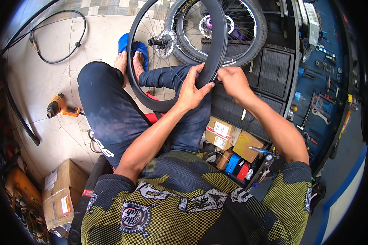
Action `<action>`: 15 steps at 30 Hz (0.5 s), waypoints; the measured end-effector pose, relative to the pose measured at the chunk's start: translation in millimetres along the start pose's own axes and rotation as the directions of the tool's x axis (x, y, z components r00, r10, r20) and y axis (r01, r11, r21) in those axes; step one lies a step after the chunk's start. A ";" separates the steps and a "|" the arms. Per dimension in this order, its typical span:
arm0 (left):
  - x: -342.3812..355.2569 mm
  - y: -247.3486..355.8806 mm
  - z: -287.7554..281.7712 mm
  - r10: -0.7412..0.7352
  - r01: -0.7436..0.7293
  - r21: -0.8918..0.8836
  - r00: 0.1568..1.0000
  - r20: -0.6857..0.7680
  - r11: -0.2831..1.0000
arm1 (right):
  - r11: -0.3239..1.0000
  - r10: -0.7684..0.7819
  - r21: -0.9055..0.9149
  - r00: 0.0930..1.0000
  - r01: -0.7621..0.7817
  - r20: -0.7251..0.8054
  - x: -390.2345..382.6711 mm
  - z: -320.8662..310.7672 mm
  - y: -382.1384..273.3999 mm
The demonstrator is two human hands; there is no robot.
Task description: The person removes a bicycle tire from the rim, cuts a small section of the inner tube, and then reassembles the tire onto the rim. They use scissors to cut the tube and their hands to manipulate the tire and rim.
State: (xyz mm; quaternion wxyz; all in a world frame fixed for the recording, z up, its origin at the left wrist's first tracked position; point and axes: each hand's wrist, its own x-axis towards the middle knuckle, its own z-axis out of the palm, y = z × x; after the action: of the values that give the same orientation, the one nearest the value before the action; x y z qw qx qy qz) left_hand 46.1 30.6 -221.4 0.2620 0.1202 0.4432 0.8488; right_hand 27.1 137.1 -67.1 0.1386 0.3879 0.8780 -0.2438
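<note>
A bicycle wheel with a deep black rim, thin spokes and a disc brake rotor stands upright between my legs, leaning over my lap. My left hand grips the lower right part of its rim, the thumb lying across the rim's inner side and the fingertips hidden behind it. Close against the outer edge of the same rim, my right hand is closed in a pinch. What its fingers hold, if anything, is hidden.
Another wheel with a knobby tyre leans against black drawers. An orange heat gun and a coiled black hose lie on the floor at left. Cardboard boxes and a tool-covered blue board flank me.
</note>
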 end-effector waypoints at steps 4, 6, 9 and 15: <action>3.1 -1.3 0.8 -0.027 0.026 -0.080 1.000 -0.009 0.996 | 0.495 0.557 0.611 0.765 -0.618 0.323 -4.3 -5.9 -20.0; 2.4 2.0 1.1 -0.044 0.044 -0.132 0.999 0.003 0.990 | 0.538 0.508 0.598 0.795 -0.594 0.331 -9.4 -6.0 -18.8; 2.6 8.1 -0.9 -0.076 0.078 -0.154 0.997 0.023 0.985 | 0.784 0.393 0.370 0.860 -0.499 0.325 -7.8 -13.8 -5.9; 1.7 7.5 -2.4 -0.068 0.071 -0.106 0.997 0.037 0.992 | 0.232 -0.714 -0.822 0.665 0.520 0.219 -28.5 -21.0 1.6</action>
State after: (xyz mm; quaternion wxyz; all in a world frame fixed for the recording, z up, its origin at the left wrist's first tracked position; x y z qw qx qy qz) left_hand 41.2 26.4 -216.8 0.3048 0.1044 0.3967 0.8595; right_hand 46.1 131.8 -37.6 0.1064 -0.0875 0.9672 0.2132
